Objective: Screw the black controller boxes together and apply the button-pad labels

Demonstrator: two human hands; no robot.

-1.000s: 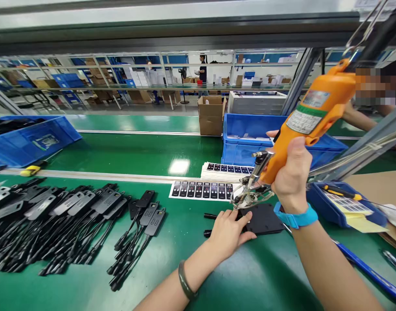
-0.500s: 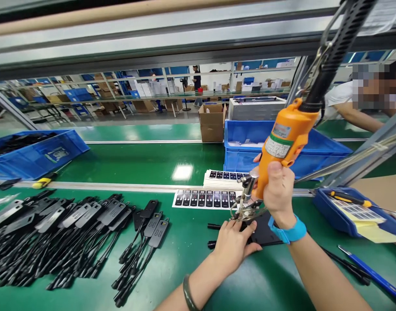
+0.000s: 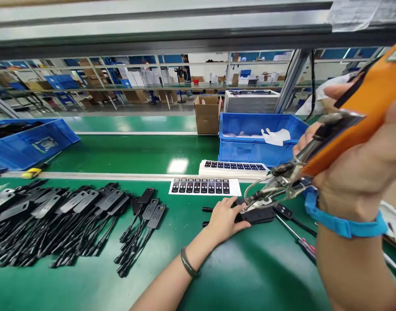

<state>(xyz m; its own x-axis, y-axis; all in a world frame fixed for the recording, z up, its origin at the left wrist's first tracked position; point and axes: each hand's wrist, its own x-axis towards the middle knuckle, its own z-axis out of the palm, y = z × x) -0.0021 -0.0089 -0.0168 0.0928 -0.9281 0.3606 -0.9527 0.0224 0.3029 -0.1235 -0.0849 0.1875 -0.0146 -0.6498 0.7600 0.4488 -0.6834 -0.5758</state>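
My right hand [image 3: 359,168] is wrapped round an orange electric screwdriver [image 3: 375,95], raised at the right and tilted, its top cut off by the frame. Wires and metal fittings at its lower end [image 3: 285,177] reach down toward a flat black block [image 3: 261,214]; I cannot tell whether they touch it. On that block's left part rests my left hand [image 3: 225,218], fingers across the far side and thumb along the near side, holding it against the green bench. Two black cable ends [image 3: 207,209] poke out left of the fingers. Whatever lies under the hand is hidden.
Many black cabled devices [image 3: 77,203] lie at the left. Behind my hands are label sheets [image 3: 201,186], a blue bin [image 3: 259,147] and a cardboard box [image 3: 208,114]. A screwdriver [image 3: 306,247] lies at the right. Another blue bin [image 3: 55,142] stands far left.
My right hand has lifted the electric screwdriver up, right and closer to the camera, tilting it further. My left hand stays on the black block. The view has shifted slightly.
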